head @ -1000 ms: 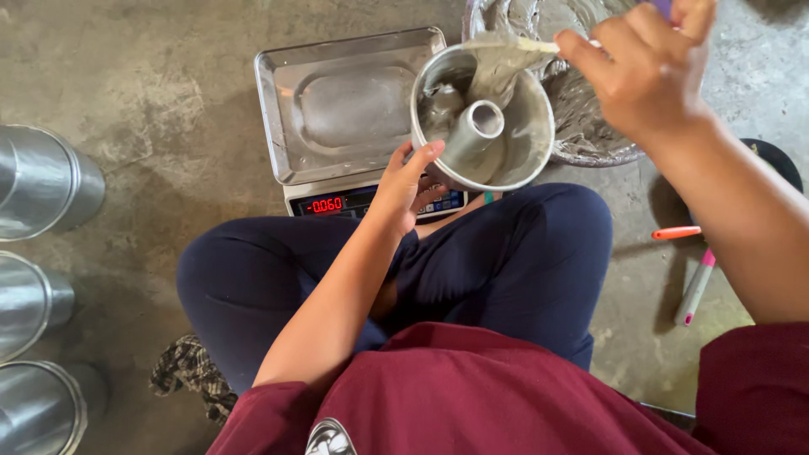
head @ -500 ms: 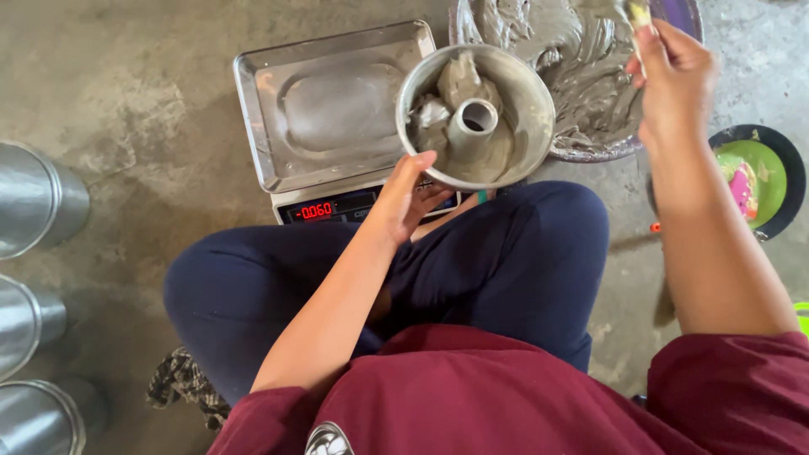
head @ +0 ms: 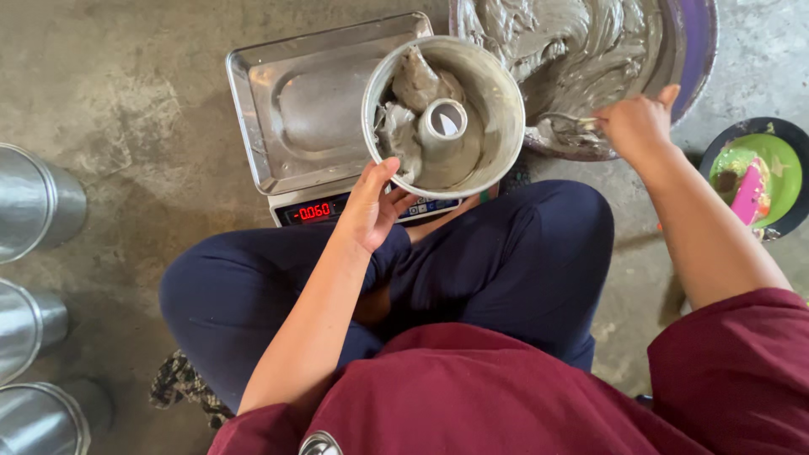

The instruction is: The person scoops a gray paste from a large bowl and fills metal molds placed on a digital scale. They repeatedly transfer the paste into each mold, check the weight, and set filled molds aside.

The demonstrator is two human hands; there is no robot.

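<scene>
Bare concrete floor [head: 126, 109], stained and rough, seen from above over crossed legs in dark blue trousers. Left hand [head: 371, 206] clamped on the near rim of a metal ring pan [head: 493, 109], thumb over the edge, fingers under the base, pan held tilted just above a digital scale [head: 303, 101] with a steel weighing tray. Inside the pan, lumps of grey batter [head: 404, 109] slumped against the centre tube: thick, wet and sticky, looks heavy for its bulk, likely to slide if tipped further. Thin metal rim probably slick where smeared, so best gripped as now, rim and underside together. Right hand [head: 636, 126], well apart from the left, closed on a utensil handle, its working end buried in the big mixing bowl [head: 691, 50] of the same grey batter just beyond the pan. Red glowing display strip on the scale's front, directly under the left hand. Right of the right hand, a green plate [head: 779, 164] with a pink tool. Far left of the left hand, shiny steel tins [head: 38, 202].
</scene>
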